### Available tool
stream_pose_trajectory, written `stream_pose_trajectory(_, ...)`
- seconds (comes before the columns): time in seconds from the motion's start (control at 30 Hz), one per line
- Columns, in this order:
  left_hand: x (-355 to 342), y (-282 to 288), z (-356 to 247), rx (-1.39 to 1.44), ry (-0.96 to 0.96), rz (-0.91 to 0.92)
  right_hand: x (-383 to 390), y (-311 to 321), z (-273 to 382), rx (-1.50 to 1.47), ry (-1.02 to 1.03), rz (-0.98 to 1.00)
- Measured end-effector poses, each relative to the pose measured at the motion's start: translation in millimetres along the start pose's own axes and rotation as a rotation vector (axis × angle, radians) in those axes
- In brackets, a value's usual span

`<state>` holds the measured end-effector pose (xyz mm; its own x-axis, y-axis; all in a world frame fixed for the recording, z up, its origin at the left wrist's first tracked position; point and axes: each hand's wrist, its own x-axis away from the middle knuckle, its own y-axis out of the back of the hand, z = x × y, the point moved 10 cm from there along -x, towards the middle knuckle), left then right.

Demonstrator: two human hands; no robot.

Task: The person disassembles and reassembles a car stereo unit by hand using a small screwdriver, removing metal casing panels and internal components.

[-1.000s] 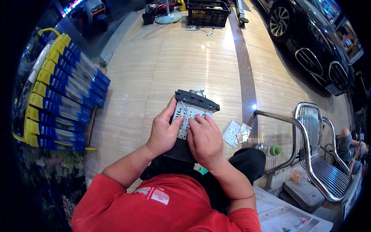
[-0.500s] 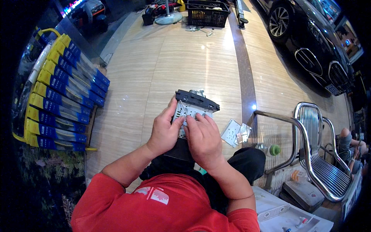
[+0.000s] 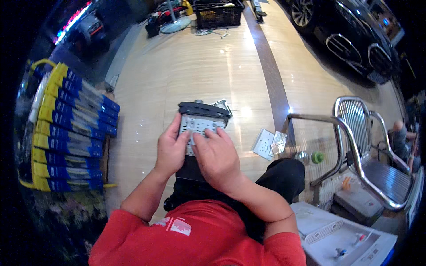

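Observation:
A perforated silver metal unit (image 3: pixel 202 125) with a long black front panel (image 3: pixel 205 108) rests over my lap, its panel facing away from me. My left hand (image 3: pixel 171 146) is closed on its left side, thumb lying over the top plate. On the same plate is my right hand (image 3: pixel 217 155), with curled fingertips pressed close together near my left thumb. Whatever those fingers may pinch is hidden beneath them. A thin metal bracket (image 3: pixel 225 106) shows past the panel's right end. The near part of the unit, by my legs, looks dark.
On the floor to the right lie a flat metal plate (image 3: pixel 263 142) and a small clear packet (image 3: pixel 278 142). Beyond them stand a green-capped bottle (image 3: pixel 317 157) and a metal chair (image 3: pixel 355 128). A rack of blue-yellow packages (image 3: pixel 71 133) is left; a black crate (image 3: pixel 217 15) stands far ahead.
The whole view has shifted, and the unit with both hands appears farther left. A thin strip seen on the plate earlier no longer shows. The bracket past the panel shows more.

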<state>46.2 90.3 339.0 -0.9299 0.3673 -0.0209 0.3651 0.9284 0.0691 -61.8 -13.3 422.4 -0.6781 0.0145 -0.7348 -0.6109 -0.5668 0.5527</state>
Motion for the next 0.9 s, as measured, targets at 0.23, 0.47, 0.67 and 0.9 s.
stream_pose_trajectory(0.23,-12,46,1,0.054,0.023,0.085,14,16,5,-0.141,0.057,-0.121)
stream_pose_trajectory(0.47,-11,74,14,0.113,-0.065,0.125,28,17,-9,-0.202,0.039,-0.195)
stream_pose_trajectory(0.67,-16,86,22,0.219,-0.032,0.115,41,11,-20,-0.212,-0.034,-0.166)
stream_pose_trajectory(0.9,-16,82,19,0.178,-0.043,0.101,46,14,-32,-0.183,-0.092,-0.207)
